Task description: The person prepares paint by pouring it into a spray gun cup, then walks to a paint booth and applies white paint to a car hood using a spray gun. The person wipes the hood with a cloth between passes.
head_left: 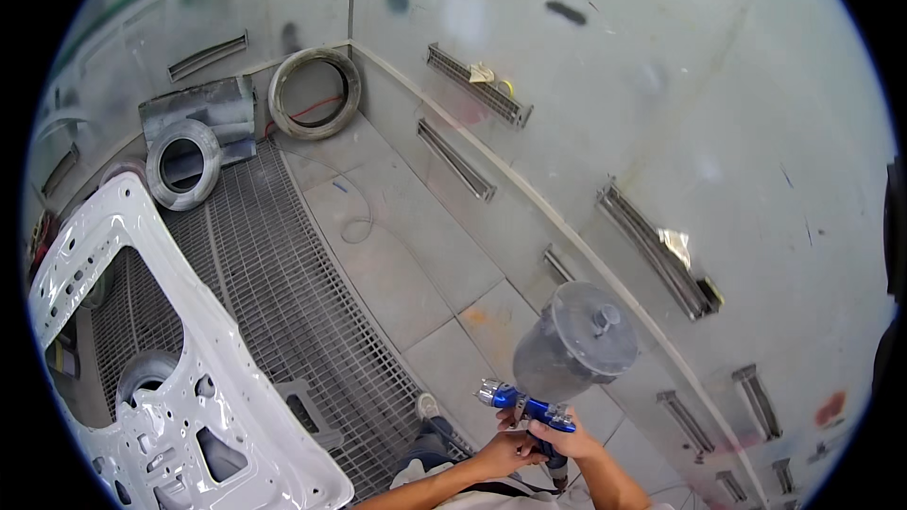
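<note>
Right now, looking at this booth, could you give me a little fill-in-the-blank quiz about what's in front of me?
1. The body of the spray gun is mostly ____ in colour.
2. In the picture, the lidded gun cup is ____ (above/below) that body.
3. The left hand and right hand are both ____ (gloved/bare).
4. In the picture, the glossy white vehicle body panel is to the gun's ____ (left/right).

Missing words: blue; above; bare; left.

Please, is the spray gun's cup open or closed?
Closed: a round lid with a raised knob covers the top of the cup.
</note>
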Demonstrator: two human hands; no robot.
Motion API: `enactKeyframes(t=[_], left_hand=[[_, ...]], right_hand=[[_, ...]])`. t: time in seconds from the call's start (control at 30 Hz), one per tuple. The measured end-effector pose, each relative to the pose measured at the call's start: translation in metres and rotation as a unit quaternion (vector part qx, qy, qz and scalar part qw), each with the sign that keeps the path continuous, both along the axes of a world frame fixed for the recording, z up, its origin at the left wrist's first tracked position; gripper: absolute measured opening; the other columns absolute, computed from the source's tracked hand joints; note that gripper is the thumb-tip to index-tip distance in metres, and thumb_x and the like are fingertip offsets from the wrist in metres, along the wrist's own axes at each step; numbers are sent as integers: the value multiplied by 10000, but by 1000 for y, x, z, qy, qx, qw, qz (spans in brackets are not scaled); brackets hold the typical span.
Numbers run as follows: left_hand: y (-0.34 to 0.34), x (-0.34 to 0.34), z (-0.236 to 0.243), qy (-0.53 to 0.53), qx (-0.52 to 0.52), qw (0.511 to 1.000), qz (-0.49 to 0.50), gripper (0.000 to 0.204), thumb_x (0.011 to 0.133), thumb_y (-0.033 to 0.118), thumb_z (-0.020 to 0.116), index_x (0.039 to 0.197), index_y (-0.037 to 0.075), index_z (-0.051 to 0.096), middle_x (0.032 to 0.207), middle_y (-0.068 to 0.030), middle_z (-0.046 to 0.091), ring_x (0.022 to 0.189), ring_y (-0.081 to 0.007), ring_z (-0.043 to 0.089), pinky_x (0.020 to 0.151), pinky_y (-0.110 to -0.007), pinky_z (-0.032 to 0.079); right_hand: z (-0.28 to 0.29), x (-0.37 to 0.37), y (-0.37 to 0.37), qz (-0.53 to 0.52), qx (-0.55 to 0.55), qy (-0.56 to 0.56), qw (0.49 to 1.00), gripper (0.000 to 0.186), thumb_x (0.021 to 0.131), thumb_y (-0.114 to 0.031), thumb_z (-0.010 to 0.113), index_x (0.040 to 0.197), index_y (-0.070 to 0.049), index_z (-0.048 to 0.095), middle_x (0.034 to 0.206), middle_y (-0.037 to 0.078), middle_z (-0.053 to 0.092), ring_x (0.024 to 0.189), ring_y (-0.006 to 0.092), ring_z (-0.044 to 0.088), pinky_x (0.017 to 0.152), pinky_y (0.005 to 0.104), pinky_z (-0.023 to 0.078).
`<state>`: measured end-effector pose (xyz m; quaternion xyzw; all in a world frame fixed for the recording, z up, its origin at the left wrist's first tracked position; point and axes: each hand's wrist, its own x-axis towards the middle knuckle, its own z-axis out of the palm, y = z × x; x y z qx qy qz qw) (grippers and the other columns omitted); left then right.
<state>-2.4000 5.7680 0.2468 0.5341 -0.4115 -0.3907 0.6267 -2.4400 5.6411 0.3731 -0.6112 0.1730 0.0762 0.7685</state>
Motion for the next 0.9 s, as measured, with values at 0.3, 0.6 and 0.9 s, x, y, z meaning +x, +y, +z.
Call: enactKeyframes(t=[0.3, 0.6, 0.9], left_hand=[[-84, 202, 48, -10, 129, 984, 122, 288, 768, 206, 810, 885, -4, 652, 811, -63, 699, 750, -133, 627, 688, -297, 497], [-198, 397, 14, -63, 158, 972, 165, 262, 789, 198, 782, 947, 7, 696, 871, -87, 715, 817, -175, 673, 730, -304, 520], [-375, 743, 22, -157, 255, 898, 322, 299, 895, 284, 616, 905, -4, 696, 746, -140, 690, 684, -192, 669, 633, -337, 507]], right_hand=[[14, 218, -102, 92, -11, -103, 990, 362, 943, -220, 611, 1202, 32, 584, 1059, 101, 655, 807, 120, 619, 653, 232, 529], [-40, 421, -229, 187, -45, -129, 973, 256, 944, -191, 621, 1082, 25, 615, 821, 51, 645, 704, 52, 601, 622, 200, 481], [-123, 505, -406, -23, 217, 52, 974, 352, 925, -63, 566, 1257, 27, 492, 1186, 150, 571, 1088, 214, 563, 806, 351, 552]])
